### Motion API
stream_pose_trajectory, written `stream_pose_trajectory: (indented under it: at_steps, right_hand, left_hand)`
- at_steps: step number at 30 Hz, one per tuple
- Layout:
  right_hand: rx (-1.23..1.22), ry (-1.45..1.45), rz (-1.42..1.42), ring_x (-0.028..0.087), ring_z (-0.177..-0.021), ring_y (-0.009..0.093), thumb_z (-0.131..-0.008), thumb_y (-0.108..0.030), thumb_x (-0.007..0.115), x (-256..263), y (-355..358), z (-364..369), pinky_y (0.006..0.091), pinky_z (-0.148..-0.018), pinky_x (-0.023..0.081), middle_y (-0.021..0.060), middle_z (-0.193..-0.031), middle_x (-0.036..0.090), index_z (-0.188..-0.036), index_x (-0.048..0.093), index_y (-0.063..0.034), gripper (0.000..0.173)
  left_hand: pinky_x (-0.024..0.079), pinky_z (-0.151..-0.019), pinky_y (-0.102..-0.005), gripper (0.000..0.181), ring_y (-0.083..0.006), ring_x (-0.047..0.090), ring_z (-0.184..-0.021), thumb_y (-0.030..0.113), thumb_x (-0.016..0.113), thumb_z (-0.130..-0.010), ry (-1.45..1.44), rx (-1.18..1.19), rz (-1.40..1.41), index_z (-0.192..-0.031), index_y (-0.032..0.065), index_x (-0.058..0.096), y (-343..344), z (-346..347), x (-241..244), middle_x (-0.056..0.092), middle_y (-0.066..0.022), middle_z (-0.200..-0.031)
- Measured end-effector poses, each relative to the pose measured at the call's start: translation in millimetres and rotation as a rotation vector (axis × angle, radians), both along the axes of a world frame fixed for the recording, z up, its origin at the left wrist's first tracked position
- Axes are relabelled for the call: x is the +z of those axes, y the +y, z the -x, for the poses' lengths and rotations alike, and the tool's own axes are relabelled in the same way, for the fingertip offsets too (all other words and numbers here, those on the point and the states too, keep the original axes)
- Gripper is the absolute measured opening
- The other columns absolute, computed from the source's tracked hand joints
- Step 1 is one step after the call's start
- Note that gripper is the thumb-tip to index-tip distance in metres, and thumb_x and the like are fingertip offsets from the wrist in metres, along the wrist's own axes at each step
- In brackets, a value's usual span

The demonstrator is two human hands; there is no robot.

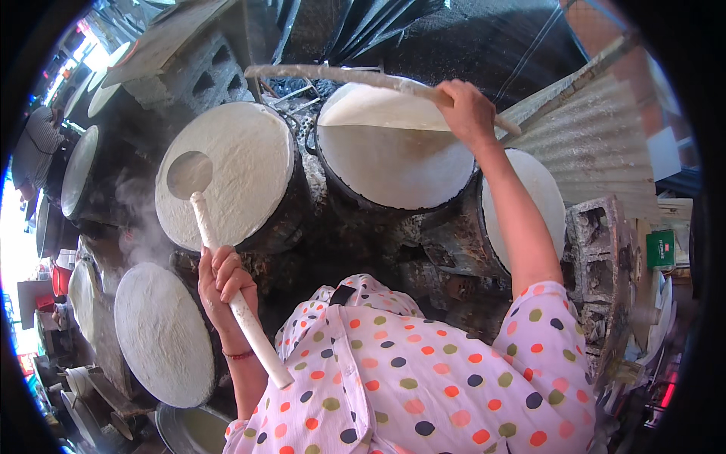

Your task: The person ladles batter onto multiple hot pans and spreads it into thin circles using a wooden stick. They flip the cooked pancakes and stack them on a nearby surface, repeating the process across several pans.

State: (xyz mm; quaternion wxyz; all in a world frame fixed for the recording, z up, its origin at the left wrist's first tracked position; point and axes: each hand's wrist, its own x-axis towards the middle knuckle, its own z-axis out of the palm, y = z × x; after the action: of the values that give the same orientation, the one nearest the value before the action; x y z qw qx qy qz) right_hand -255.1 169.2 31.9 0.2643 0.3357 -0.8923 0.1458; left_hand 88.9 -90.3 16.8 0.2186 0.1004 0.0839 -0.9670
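Observation:
My left hand (226, 277) grips the pale wrapped handle of a round-ended ladle (190, 175). Its round end rests on or just over the batter-coated surface of a large round pan (244, 164). My right hand (468, 113) holds a long wooden stick (340, 74) crosswise above the middle pan (397, 170). Across the far half of that pan is a thin pale sheet (385, 110) with a straight near edge. Whether the sheet hangs from the stick or lies folded is not plain.
Another white-topped pan (524, 193) stands under my right forearm. Nearer on the left, a steaming pan (164, 335) sits beside a metal basin (193, 428). Concrete blocks (592, 267) border the right, and a corrugated sheet (590, 142) rises behind. More pans (79, 170) line the far left.

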Motion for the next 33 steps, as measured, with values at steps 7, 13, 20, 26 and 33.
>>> stream_pose_trajectory:
  at_steps: [7,13,20,26,33]
  right_hand:
    - [-0.096,-0.518,0.099,0.062,-0.080,0.029,-0.078,-0.013,0.066,-86.6,52.3,-114.6,0.0381,-0.066,0.049,0.0085,-0.083,0.064,-0.088,0.066,-0.0097,0.011]
    - [-0.199,-1.055,0.735,0.052,-0.052,0.006,-0.088,-0.025,0.063,-121.7,65.2,-168.7,0.0230,-0.048,0.043,-0.0005,-0.070,0.062,-0.097,0.067,-0.0045,0.022]
    - [-0.524,-1.069,1.159,0.038,-0.040,0.006,-0.094,-0.028,0.056,-95.4,102.3,-241.2,0.0214,-0.039,0.029,-0.0042,-0.051,0.042,-0.099,0.067,-0.0033,0.027]
    - [-0.749,-0.469,1.572,0.053,-0.064,0.014,-0.097,-0.046,0.040,-101.6,180.7,-285.7,0.0285,-0.067,0.042,0.0044,-0.069,0.056,-0.110,0.060,-0.0013,0.050]
    - [-0.837,-0.387,1.898,0.050,-0.051,0.013,-0.092,-0.044,0.055,-133.2,210.5,-321.9,0.0242,-0.044,0.039,0.0034,-0.075,0.057,-0.108,0.060,-0.0075,0.040]
  left_hand:
    - [0.037,-0.033,-0.0193,0.025,-0.0060,0.034,-0.045,0.018,0.040,-0.100,-0.064,0.013,0.019,-0.080,0.0055,0.033,-9.5,6.2,-5.5,0.036,-0.0012,-0.065]
    - [0.037,-0.034,-0.0193,0.026,-0.0071,0.036,-0.051,0.018,0.043,-0.099,0.064,-0.104,-0.069,-0.078,0.0053,0.035,-18.4,5.0,-21.4,0.035,-0.0013,-0.071]
    - [0.038,-0.034,-0.0195,0.023,-0.0069,0.036,-0.048,0.014,0.042,-0.099,0.074,-0.221,-0.034,-0.080,0.0056,0.032,-20.0,11.8,-25.8,0.036,-0.0027,-0.072]
    - [0.039,-0.036,-0.0198,0.020,-0.0071,0.037,-0.049,0.011,0.041,-0.099,0.071,-0.294,0.007,-0.083,0.0054,0.031,-12.6,19.0,-19.1,0.037,-0.0039,-0.075]
    - [0.038,-0.038,-0.0215,0.016,-0.0094,0.037,-0.053,0.011,0.038,-0.099,0.123,-0.360,-0.030,-0.085,0.0037,0.035,-6.2,18.5,-12.2,0.036,-0.0039,-0.076]
